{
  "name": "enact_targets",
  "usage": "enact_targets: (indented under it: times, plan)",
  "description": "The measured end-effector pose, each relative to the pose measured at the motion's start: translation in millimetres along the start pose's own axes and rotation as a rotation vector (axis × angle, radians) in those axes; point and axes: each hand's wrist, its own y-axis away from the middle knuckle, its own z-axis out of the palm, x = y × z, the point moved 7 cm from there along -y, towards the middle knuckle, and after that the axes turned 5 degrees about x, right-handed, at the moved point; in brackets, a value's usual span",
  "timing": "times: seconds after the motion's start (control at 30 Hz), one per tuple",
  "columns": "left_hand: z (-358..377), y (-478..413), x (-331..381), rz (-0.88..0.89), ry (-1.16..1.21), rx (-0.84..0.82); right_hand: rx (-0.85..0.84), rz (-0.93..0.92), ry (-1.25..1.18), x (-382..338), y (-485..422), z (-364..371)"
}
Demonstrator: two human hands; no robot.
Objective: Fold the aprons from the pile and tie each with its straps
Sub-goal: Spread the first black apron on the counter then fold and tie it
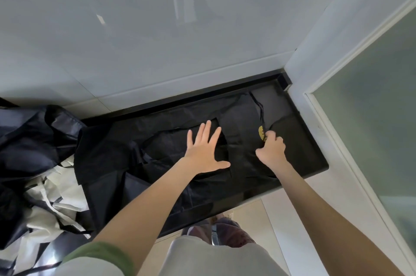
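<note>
The person wears a pale grey top with a green sleeve cuff and pinkish footwear

The apron before you is plain black, with a black strap and a small yellow emblem, on a glossy black counter. The pile at your left mixes dark navy-black cloth with off-white pieces. Your sleeve is olive green, the wall tiles pale grey, the door frame white.

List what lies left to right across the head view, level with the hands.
Pile → left hand, flat on the apron → right hand, gripping it → glass door.
</note>
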Motion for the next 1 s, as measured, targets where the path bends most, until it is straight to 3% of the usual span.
enact_targets:
  times: [0.07,0.17,0.23,0.37,0.47,0.53,0.67,0.73,0.83,0.9,1.0]
  plan:
    - [1,-8,14,0.065,-0.07,0.049,0.061,-0.187,0.311,-4,7,4]
    - [3,-18,19,0.082,-0.164,0.103,0.156,-0.502,0.272,-28,21,9]
    - [7,-23,16,0.074,-0.213,0.089,0.122,-0.684,0.26,-43,26,15]
    - [20,-27,-3,0.027,-0.196,-0.077,-0.237,-0.713,0.316,-50,35,42]
    - [23,-30,-8,0.002,-0.138,-0.213,-0.252,-0.796,0.466,-52,50,50]
    - [21,-32,-8,-0.016,-0.124,-0.246,-0.369,-0.748,0.489,-45,59,58]
    - [19,-35,-6,-0.032,-0.141,-0.227,-0.73,-0.221,0.278,-8,64,66]
    - [20,-36,-5,-0.042,-0.137,-0.207,-0.647,-0.25,0.324,-6,56,54]
    - [22,-37,0,-0.047,-0.1,-0.141,-0.237,-0.439,0.368,-13,27,24]
    - [24,-40,6,-0.039,-0.089,-0.087,-0.049,-0.554,0.331,-18,13,11]
    - [24,-47,19,-0.008,-0.083,-0.038,-0.06,-0.713,0.317,-21,4,22]
